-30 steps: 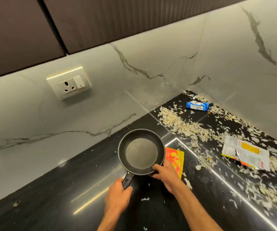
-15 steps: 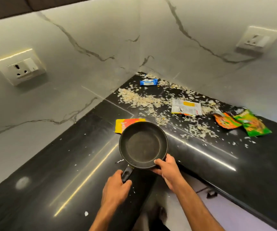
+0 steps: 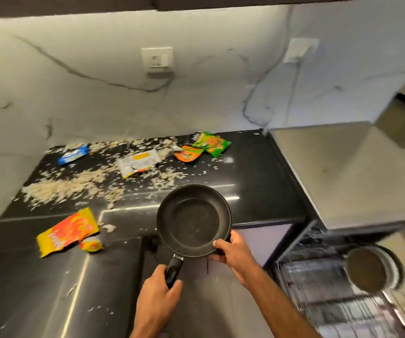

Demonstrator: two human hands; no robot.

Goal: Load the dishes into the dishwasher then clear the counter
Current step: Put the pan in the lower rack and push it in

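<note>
I hold a small black frying pan (image 3: pixel 193 219) level above the black counter's (image 3: pixel 257 172) front edge. My left hand (image 3: pixel 158 298) grips its black handle from below. My right hand (image 3: pixel 235 250) pinches the pan's near right rim. The pan is empty inside. At the lower right an open dishwasher rack (image 3: pixel 337 296) shows, blurred, with a round metal dish (image 3: pixel 367 270) standing in it.
Pale flakes (image 3: pixel 74 186) litter the counter's left half. Wrappers lie among them: a yellow-red one (image 3: pixel 68 231), a white one (image 3: pixel 139 162), a blue one (image 3: pixel 73 154), orange and green ones (image 3: pixel 202 146). A grey appliance top (image 3: pixel 347 172) sits right of the counter.
The view has swung to the right with the pan carried along in both hands. The dishwasher rack and grey appliance have come into sight; the corner and left socket have dropped out.
</note>
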